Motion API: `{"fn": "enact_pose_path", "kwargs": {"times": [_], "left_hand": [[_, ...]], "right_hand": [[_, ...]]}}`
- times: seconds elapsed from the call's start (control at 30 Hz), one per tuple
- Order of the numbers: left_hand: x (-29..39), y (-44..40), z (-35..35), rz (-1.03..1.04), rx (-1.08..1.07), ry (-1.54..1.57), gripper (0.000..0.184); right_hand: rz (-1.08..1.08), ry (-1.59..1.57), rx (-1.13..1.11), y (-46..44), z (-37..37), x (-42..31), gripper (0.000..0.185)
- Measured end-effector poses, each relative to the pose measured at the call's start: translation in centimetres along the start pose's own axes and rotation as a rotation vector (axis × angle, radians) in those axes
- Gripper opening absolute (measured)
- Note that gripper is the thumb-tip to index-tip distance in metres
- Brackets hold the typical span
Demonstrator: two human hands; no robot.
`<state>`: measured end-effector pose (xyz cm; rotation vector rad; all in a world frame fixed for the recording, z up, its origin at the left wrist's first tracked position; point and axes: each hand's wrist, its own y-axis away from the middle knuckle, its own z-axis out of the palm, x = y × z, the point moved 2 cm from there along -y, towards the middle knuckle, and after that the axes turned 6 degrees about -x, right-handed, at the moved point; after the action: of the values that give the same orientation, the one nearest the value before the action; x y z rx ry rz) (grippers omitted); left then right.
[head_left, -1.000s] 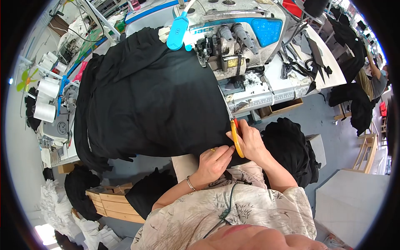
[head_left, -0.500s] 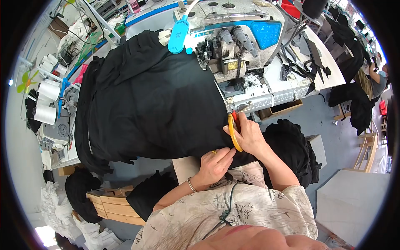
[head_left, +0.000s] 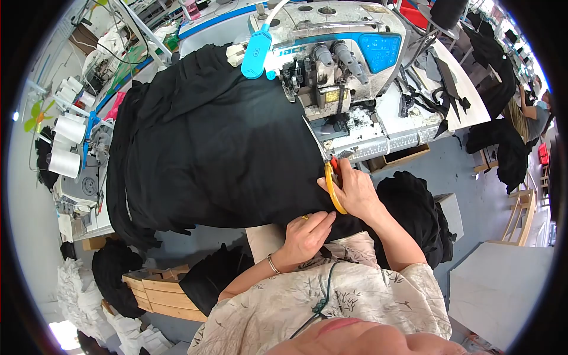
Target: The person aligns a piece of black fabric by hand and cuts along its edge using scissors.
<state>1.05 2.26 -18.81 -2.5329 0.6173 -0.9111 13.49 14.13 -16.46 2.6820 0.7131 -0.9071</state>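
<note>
Nearby, a worker's right hand (head_left: 357, 192) grips yellow-handled scissors (head_left: 329, 177) beside black cloth (head_left: 231, 154) while the left hand (head_left: 306, 235) holds its near edge.

scissors (head_left: 332, 188): partly hidden | black spool (head_left: 447, 14): top cut off

Cloth (head_left: 219, 160), from where I stand: solid black. Scissors handle (head_left: 331, 192) — yellow, some red. Machine panel (head_left: 378, 53): blue. Shirt (head_left: 266, 296) — cream, dark leaf print.
</note>
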Motion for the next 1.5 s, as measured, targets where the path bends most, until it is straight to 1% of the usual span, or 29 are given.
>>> {"fn": "enact_pose_path", "kwargs": {"times": [0.17,0.2,0.23,0.3,0.33,0.37,0.43,0.47,0.5,0.57,0.63,0.7,0.73,0.77,0.8,0.83,0.87,0.9,0.97,1.03,1.13,1.2,1.23,1.27,1.3,1.33,1.37,1.43,1.5], "left_hand": [[-0.1,-0.3,-0.3,0.005,0.019,-0.01,0.029],[-0.2,-0.8,-0.7,0.014,0.036,-0.02,0.028],[-0.4,-1.4,-1.2,0.023,0.054,-0.033,0.027],[-1.8,-3.4,-3.7,0.035,0.169,-0.015,0.025],[-3.1,-4.7,-5.3,0.052,0.224,-0.029,0.024],[-4.0,-6.3,-7.3,0.045,0.255,-0.096,0.021],[-6.9,-9.4,-10.4,0.052,0.325,-0.181,0.017],[-8.1,-11.1,-11.6,0.054,0.373,-0.186,0.016],[-10.1,-12.4,-12.2,0.034,0.325,-0.259,0.019],[-13.4,-13.3,-11.7,-0.072,0.205,-0.296,0.023],[-13.1,-12.8,-11.2,0.014,0.086,-0.307,0.025],[-11.6,-11.8,-11.0,0.072,0.018,-0.248,0.023],[-11.0,-11.6,-11.2,0.065,-0.027,-0.219,0.022],[-10.7,-11.4,-11.3,0.053,-0.07,-0.187,0.021],[-10.8,-11.4,-11.4,0.057,-0.023,-0.248,0.02],[-11.4,-11.8,-11.6,0.059,0.028,-0.311,0.02],[-12.4,-12.0,-11.7,0.049,0.053,-0.341,0.021],[-13.0,-12.1,-11.7,0.003,0.104,-0.353,0.022],[-14.1,-12.4,-12.3,-0.075,0.027,-0.297,0.023],[-14.1,-12.9,-13.0,-0.049,0.002,-0.443,0.026],[-15.4,-13.2,-12.6,-0.048,-0.126,-0.35,0.031],[-15.4,-13.6,-12.2,-0.047,-0.194,-0.266,0.033],[-15.7,-13.9,-12.1,-0.058,-0.205,-0.25,0.034],[-16.1,-14.4,-12.2,-0.126,-0.176,-0.123,0.034],[-16.5,-14.9,-12.3,-0.195,-0.144,0.001,0.033],[-16.7,-15.3,-12.7,-0.174,-0.069,-0.046,0.033],[-16.9,-15.6,-13.0,-0.198,-0.071,-0.083,0.032],[-17.7,-15.9,-13.1,-0.107,-0.175,-0.313,0.034],[-19.0,-16.3,-12.5,-0.06,-0.211,-0.402,0.033]], "right_hand": [[-0.012,-0.101,0.044,0.1,0.3,0.4,0.045],[-0.034,-0.144,0.078,0.1,0.5,0.5,0.038],[-0.046,-0.171,0.085,0.1,0.7,0.7,0.04],[-0.077,-0.221,0.094,-0.1,1.0,1.0,0.043],[-0.045,-0.277,0.057,-0.2,1.2,0.9,0.042],[-0.068,-0.258,0.051,-0.2,1.5,0.7,0.039],[0.046,-0.552,-0.026,-0.5,4.1,1.1,0.033],[0.074,-0.774,-0.044,-0.7,4.6,0.3,0.026],[0.099,-0.959,-0.033,-0.7,5.8,0.3,0.02],[0.066,-1.066,-0.101,0.2,6.9,0.7,0.017],[0.079,-1.04,-0.206,2.7,6.4,1.3,0.015],[0.11,-0.966,-0.232,6.2,7.3,3.8,0.012],[0.066,-0.908,-0.267,8.1,6.8,4.6,0.012],[0.081,-0.932,-0.327,10.1,6.6,5.3,0.012],[0.218,-0.869,-0.371,11.8,6.6,5.9,0.013],[0.119,-0.786,-0.361,13.3,7.0,7.3,0.014],[0.162,-0.826,-0.375,15.0,7.9,9.2,0.015],[0.202,-0.866,-0.385,15.4,7.8,9.2,0.016],[0.208,-0.776,-0.368,16.4,6.4,9.4,0.019],[0.223,-0.724,-0.381,16.7,5.4,8.9,0.023],[0.225,-0.687,-0.433,17.1,4.9,9.2,0.032],[0.22,-0.675,-0.437,17.4,4.9,9.1,0.029],[0.216,-0.679,-0.436,17.4,5.0,9.4,0.028],[0.176,-0.666,-0.428,17.4,5.1,9.5,0.028],[0.188,-0.668,-0.428,17.5,5.1,9.6,0.028],[0.194,-0.668,-0.429,17.6,5.1,9.7,0.028],[0.201,-0.671,-0.432,17.7,5.2,9.7,0.028],[0.184,-0.725,-0.426,18.3,5.5,10.0,0.029],[0.225,-0.711,-0.373,18.8,5.2,10.4,0.029]]}}
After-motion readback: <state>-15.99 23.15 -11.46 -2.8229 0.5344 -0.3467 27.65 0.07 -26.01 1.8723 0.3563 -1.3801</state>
